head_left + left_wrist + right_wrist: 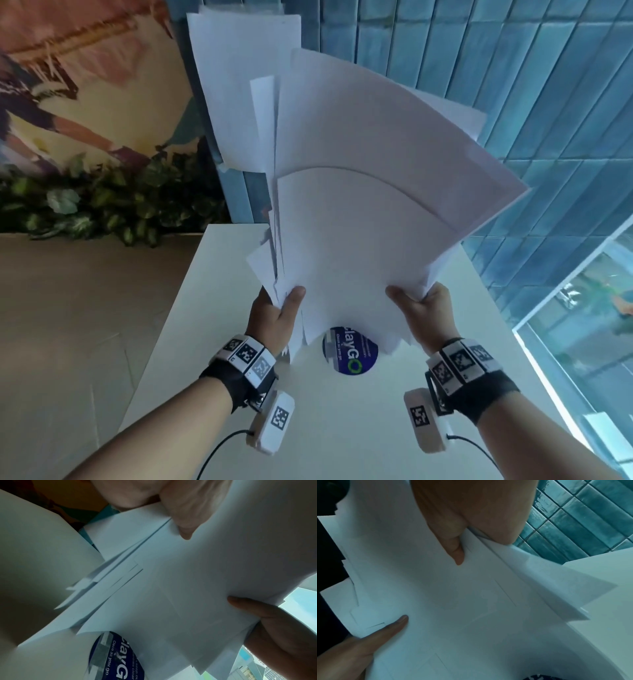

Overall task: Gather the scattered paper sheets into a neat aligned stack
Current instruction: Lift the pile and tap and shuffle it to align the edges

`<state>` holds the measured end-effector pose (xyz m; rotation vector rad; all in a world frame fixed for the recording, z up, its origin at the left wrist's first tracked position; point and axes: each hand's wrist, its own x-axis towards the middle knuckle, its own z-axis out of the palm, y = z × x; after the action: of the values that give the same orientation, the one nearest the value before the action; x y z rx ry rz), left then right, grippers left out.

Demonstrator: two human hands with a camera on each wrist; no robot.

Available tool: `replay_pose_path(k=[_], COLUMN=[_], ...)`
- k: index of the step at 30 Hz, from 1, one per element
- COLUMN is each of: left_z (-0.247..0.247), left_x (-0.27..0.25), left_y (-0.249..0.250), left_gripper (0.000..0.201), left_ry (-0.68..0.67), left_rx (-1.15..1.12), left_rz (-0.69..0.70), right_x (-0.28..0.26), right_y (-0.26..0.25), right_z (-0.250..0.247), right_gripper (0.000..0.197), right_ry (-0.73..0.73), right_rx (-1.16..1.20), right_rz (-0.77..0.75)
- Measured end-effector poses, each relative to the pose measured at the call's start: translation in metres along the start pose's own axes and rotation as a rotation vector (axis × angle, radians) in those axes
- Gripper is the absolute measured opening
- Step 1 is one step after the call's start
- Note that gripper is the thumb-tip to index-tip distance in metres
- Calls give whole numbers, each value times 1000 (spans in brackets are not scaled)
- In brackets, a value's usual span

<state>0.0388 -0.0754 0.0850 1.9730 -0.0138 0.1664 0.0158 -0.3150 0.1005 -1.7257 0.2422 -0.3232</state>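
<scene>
A loose bundle of white paper sheets is lifted off the white table, fanned out with uneven edges. My left hand grips its lower left corner, thumb on the near face. My right hand grips the lower right corner in the same manner. In the left wrist view the sheets show staggered edges, with my left thumb above and my right thumb at the right. In the right wrist view the sheets fill the frame under my right thumb; my left thumb lies lower left.
A round blue sticker lies on the table beneath the sheets. A teal tiled wall stands behind, green foliage and a mural at the left, and a glass pane at the right. The table's left edge drops to a brown floor.
</scene>
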Motion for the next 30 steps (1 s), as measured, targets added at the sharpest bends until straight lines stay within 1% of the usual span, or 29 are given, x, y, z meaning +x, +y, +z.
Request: replay_pose_path(k=[1,3,4,5,7,8,9,10,11,13,14,15,18,21,24,27,30], left_z=[-1,-5,-8,-11,-13,-13,-13,-12,-10,-8,-8,-8,-15,-24,-24,-15,-7], left_x=[-2,-2,-2,-1,6,9,11,12,12,12,12,13,14,15,18,19,19], left_y=[0,-1,1,3,0,-3,-4,-6,-8,-9,-10,-11,-17,-17,-15,-15,-16], left_gripper=[44,59,60,63,78,88,94,91,79,45,34,30,33,36,37,39,36], left_ry=[-5,-6,3,12,35,48,52,46,41,30,9,-22,-110,-168,-170,-146,-122], left_rx=[-4,-37,-79,-127,-158,-140,-128,-143,-175,-247,-283,-308,-317,-270,-249,-240,-245], left_rz=[-3,-22,-33,-49,-83,-106,-127,-145,-163,-206,-235,-259,-265,-213,-182,-199,-217], right_x=[-1,-3,-4,-4,-3,-2,-1,-1,-1,-1,0,1,4,5,5,6,6], right_y=[-1,-5,-9,-11,-8,-5,-1,4,7,12,13,14,19,17,12,12,17], right_z=[-2,-7,-9,-9,-9,-9,-8,-7,-6,-6,-6,-8,-15,-21,-22,-17,-13], right_gripper=[22,11,13,22,33,34,34,34,35,31,30,31,33,37,38,38,35], right_ry=[-22,-68,-85,-84,-54,-35,-17,-7,2,0,-10,-18,-33,-56,-106,-144,-169], right_rx=[-22,-41,-40,-41,-35,-30,-25,-16,0,27,38,56,100,104,106,75,34], right_rz=[-5,-28,-53,-72,-99,-97,-82,-65,-51,-39,-31,-15,31,43,5,-15,-7])
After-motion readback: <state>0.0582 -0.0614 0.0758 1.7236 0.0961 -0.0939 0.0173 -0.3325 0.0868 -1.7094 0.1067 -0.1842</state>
